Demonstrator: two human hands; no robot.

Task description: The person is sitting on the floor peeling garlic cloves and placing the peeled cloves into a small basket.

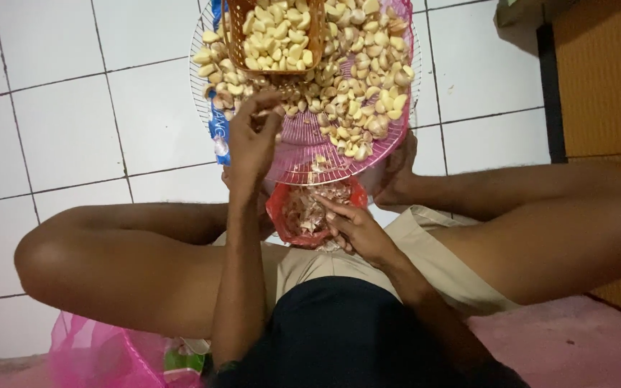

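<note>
A heap of garlic cloves lies on a round pink wire tray at the upper centre of the frame, many still in their pale papery skin. The person's left hand reaches up from the lower centre to the tray's near left edge, fingers pinched together at the edge of the heap; whether a clove sits between them cannot be told. An orange plastic basket rests on the far part of the tray at the top of the frame, filled with peeled, creamy yellow cloves. Just below the tray, in the middle of the frame, a red plastic bag sits open and holds loose garlic skins. The right hand lies at the bag's right rim, fingers loosely curled and touching the skins, holding nothing that can be made out. The person sits cross-legged on a white tiled floor, bare knees spread to the left and right edges, wearing khaki shorts and a dark top. A blue printed wrapper shows under the tray's left side. Pink mesh fabric lies at the lower left, and an orange-brown wall panel fills the upper right.
</note>
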